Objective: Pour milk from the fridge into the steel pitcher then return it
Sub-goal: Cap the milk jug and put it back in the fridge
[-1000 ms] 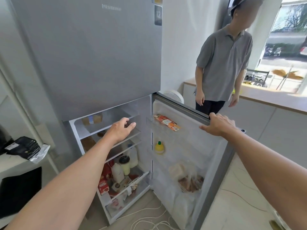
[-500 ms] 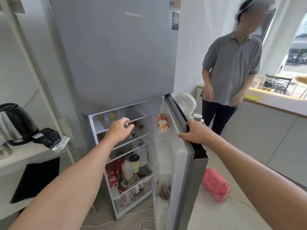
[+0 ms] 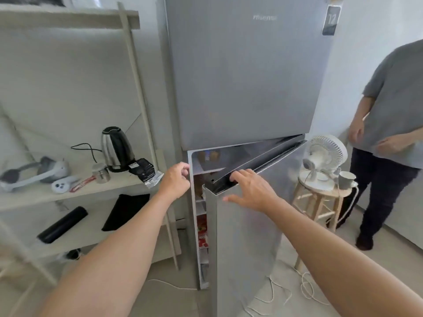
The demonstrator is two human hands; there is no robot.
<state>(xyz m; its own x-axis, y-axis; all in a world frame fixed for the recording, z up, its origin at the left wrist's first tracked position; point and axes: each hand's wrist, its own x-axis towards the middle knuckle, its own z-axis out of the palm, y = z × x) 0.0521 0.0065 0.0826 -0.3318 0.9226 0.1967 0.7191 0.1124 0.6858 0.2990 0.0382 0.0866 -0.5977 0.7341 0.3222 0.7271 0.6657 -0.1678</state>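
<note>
The grey fridge stands ahead, its lower door swung almost closed, leaving a narrow gap at the left. Through the gap only shelf edges and red packets show; no milk container is visible. My right hand lies spread on the door's upper front, fingertips at its top edge. My left hand hovers loosely curled by the fridge's left frame, holding nothing. A small steel vessel sits on the shelf to the left; I cannot tell if it is the pitcher.
A pale shelf unit at the left carries a steel kettle, black packets and a headset. A wooden stool with a white fan and a cup stands right of the fridge. A person stands at far right. White cable lies on the floor.
The lower fridge door has swung from wide open to nearly closed under my right hand. My left hand has drawn back out of the fridge to its frame. My view has turned left.
</note>
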